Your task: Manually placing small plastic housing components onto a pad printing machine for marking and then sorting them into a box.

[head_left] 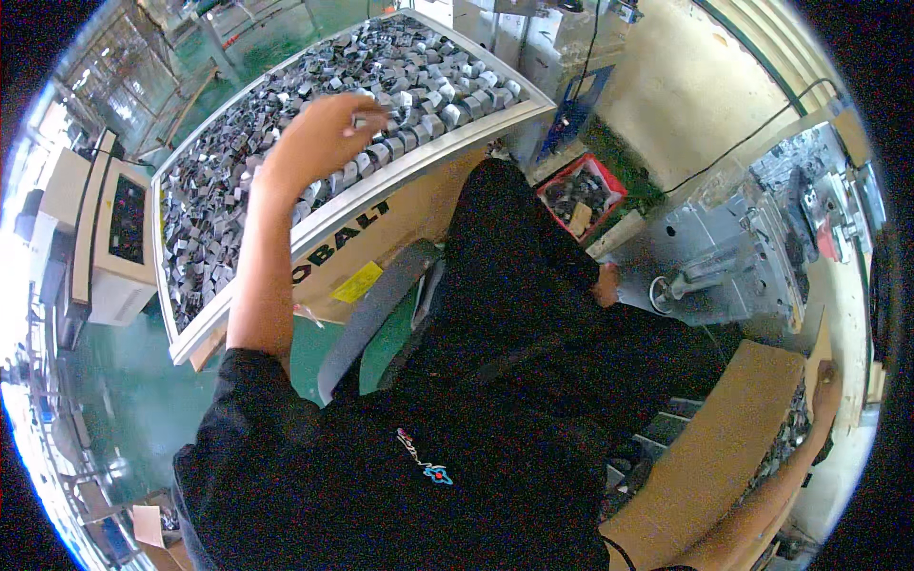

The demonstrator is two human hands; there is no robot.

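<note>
My left hand (328, 138) is over a large shallow tray (428, 145) with a pale rim, heaped with small grey metal pieces (228, 186). Its fingers are curled in towards the thumb and slightly blurred; whatever sits between them is too small to make out. Far out to the right, my right arm stretches along a cardboard box (714, 438) with more small grey parts (785, 438) behind its brown panel. My right hand (826, 388) is at the upper end of that panel, its fingers too small and unclear to read.
Beneath the tray stands a printed carton (367, 233), next to a curved grey chair part (381, 309). A red bin (583, 195) of dark parts is beyond my knees. Grey metal machinery (714, 266) stands right; a pale boxy device (119, 238) sits left of the tray.
</note>
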